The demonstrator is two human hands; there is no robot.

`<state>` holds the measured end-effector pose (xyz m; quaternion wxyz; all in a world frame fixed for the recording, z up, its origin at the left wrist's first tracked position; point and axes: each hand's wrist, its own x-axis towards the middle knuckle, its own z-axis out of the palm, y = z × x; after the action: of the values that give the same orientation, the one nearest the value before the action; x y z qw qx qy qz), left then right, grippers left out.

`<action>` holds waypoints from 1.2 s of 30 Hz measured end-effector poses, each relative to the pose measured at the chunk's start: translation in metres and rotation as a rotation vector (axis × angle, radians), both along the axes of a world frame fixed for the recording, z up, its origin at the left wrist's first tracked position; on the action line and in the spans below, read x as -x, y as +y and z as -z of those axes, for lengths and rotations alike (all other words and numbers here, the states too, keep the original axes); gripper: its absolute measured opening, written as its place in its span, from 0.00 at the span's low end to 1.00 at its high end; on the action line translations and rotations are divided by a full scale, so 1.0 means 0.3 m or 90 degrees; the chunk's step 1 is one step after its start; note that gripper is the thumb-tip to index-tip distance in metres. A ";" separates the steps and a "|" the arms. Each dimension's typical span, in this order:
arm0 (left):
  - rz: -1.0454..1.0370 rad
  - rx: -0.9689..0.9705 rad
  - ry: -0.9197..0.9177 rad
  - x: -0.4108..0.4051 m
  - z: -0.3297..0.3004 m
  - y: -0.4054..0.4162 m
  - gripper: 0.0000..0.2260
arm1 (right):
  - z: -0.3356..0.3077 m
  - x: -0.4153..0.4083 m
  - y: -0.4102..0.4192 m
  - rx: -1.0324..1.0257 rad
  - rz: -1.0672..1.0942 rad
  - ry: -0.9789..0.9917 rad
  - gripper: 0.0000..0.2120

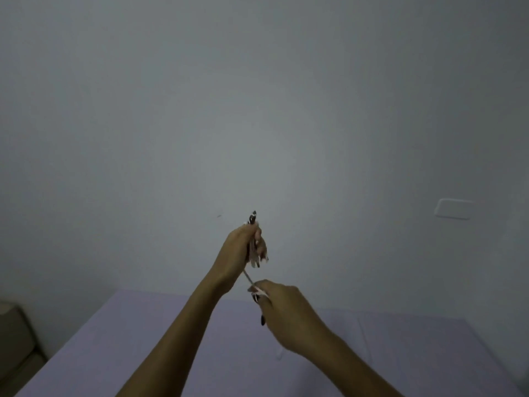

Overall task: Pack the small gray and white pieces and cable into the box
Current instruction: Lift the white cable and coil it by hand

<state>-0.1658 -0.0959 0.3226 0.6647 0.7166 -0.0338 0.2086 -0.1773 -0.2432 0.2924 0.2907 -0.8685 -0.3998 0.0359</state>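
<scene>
My left hand (242, 247) is raised in front of the wall, closed around a folded bundle of thin white cable (253, 255). One strand of the cable runs down and to the right from the bundle. My right hand (282, 308) sits lower, just above the far edge of the table, and pinches that strand between its fingertips. The box and the small gray and white pieces are not in view.
A lavender tabletop (128, 339) fills the lower part of the view, with a seam on its right side. A plain grey wall (257, 110) stands behind, carrying a white switch plate (452, 208) at the right. A beige cushioned seat (14, 345) shows at the lower left.
</scene>
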 end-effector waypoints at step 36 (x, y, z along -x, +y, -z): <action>0.087 -0.097 0.033 0.114 -0.020 -0.129 0.20 | -0.229 -0.114 -0.202 -0.104 -0.114 0.015 0.25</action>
<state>-0.1999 -0.1347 0.3286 0.6215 0.7664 -0.0809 0.1410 -0.1432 -0.3039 0.3611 0.3608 -0.8022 -0.4740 0.0391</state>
